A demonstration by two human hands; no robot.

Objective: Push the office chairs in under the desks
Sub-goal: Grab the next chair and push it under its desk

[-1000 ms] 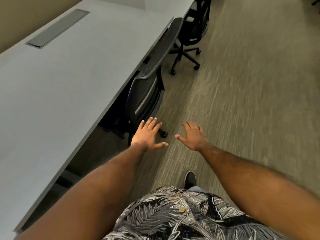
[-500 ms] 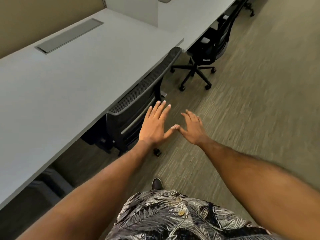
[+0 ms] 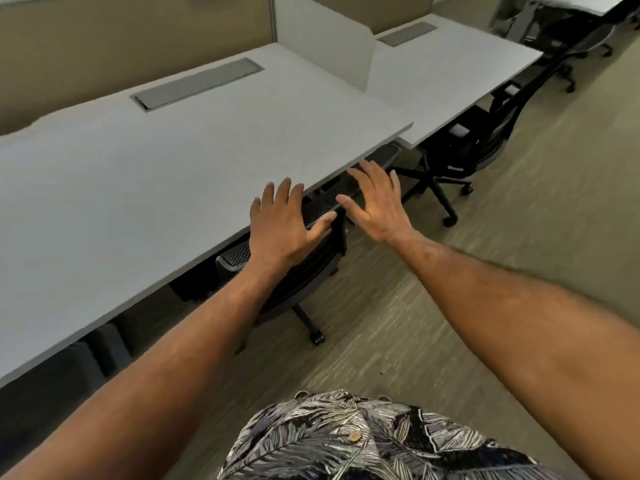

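Both hands came up onto the near chair's backrest as it closed on the desk edge.

Nearest, the left hand [image 3: 282, 225] and right hand [image 3: 375, 202], fingers spread and gripping nothing, had risen from floor level half a second earlier to lie over the top rail of the black mesh-backed office chair [image 3: 311, 268], whose back now sat just under the front edge of the grey laminate desk [image 3: 156, 161]. It looked nearly tucked in. Farther along, a second black office chair [image 3: 481, 140] stood partly out from the next desk's front edge, probably the next one to push.
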